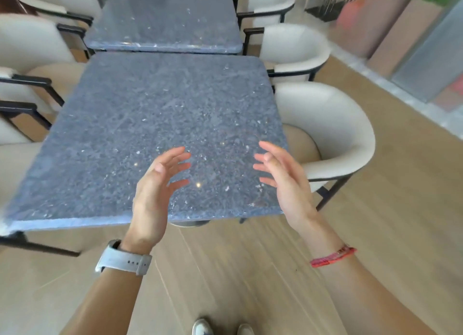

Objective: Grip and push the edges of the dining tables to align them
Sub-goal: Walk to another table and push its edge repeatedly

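A square grey-blue speckled stone dining table [155, 114] stands in front of me, its near edge running across the middle of the view. A second table [165, 21] of the same stone stands behind it, with a narrow gap between the two and its edges sitting a little off from the near one. My left hand [156, 191], with a grey watch on the wrist, hovers over the near edge, palm turned inward and fingers spread. Over the near right corner, my right hand [283, 179] is held the same way, a red cord on its wrist. Neither hand holds anything.
Cream tub chairs with black frames line both sides: one [328, 134] close to the near table's right edge, another [295, 46] behind it, and several on the left [27, 43]. Light wood floor [250, 272] lies under me. Planters and a glass wall [411, 46] stand at the right.
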The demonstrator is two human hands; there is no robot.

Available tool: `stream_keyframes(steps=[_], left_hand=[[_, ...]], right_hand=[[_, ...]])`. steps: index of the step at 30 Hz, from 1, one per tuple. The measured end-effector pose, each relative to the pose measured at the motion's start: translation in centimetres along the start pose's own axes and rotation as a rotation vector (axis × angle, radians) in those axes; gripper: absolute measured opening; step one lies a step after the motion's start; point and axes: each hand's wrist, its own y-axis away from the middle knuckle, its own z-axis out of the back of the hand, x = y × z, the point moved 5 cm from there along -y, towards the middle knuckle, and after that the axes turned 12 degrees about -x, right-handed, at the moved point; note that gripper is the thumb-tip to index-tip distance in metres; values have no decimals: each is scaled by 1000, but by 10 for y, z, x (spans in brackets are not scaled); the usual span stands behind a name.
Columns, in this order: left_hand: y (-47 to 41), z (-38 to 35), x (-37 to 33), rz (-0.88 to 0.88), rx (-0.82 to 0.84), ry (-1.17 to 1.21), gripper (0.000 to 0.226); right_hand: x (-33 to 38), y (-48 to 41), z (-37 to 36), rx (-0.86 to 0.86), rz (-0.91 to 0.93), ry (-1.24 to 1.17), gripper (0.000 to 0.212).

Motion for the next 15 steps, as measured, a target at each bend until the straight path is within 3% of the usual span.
stream_keyframes(steps=[6, 12, 15], left_hand=[[-1, 2, 30, -30, 22, -207, 51], [-14, 8, 92, 8, 34, -458, 39], [-19, 8, 122, -70, 48, -640, 48]], right_hand=[[-42, -4, 1, -1, -58, 88, 30], [-106, -21, -3, 14, -80, 253, 34], [-136, -32, -6, 25, -45, 395, 40]])
